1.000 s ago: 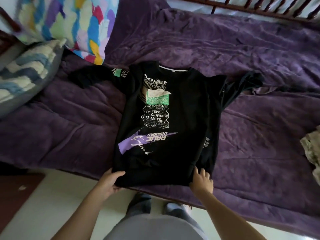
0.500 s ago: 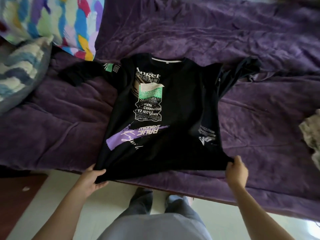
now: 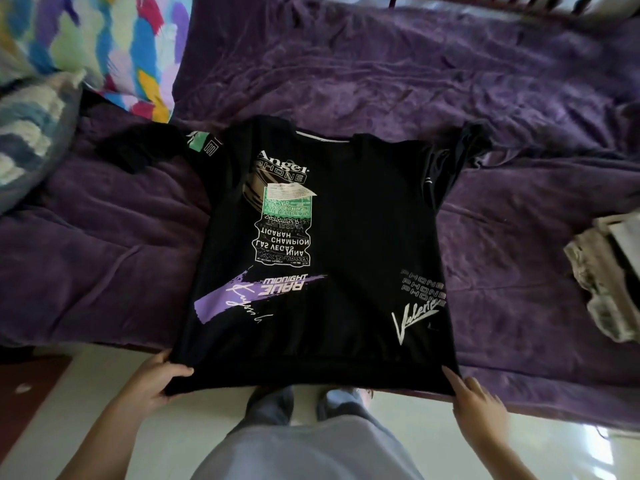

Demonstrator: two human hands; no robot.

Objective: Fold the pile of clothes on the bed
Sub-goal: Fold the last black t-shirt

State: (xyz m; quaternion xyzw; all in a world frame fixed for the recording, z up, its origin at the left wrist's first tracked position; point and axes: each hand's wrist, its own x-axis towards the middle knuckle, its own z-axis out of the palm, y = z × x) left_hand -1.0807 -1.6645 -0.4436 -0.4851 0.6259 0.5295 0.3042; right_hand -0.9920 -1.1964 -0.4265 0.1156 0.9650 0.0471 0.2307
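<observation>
Striped pillow (image 3: 31, 133): far left on the bed, well apart from the work.
Bright patterned bedding (image 3: 104, 46): top left, just above the shirt's left sleeve.
Left hand (image 3: 156, 379): curled round the hem's left corner, thumb on top, fingers under the cloth.
Black printed shirt (image 3: 346, 237): centre of the bed, face up, collar away from the person; hem drawn over the near bed edge and held between both hands; sleeves spread to either side, the right one bunched.
Handling: judged light, soft and limp, with no stiffness of its own; likely to sag and crease where unsupported. Best held at the hem corners or shoulder seams, keeping it taut.
Right hand (image 3: 479, 401): at the hem's right corner, fingers fairly straight along the edge; whether the thumb pinches beneath, I cannot tell.
Bed (image 3: 519, 220): rumpled purple cover.
Pale clothes (image 3: 602, 271): heaped at far right, unfolded.
</observation>
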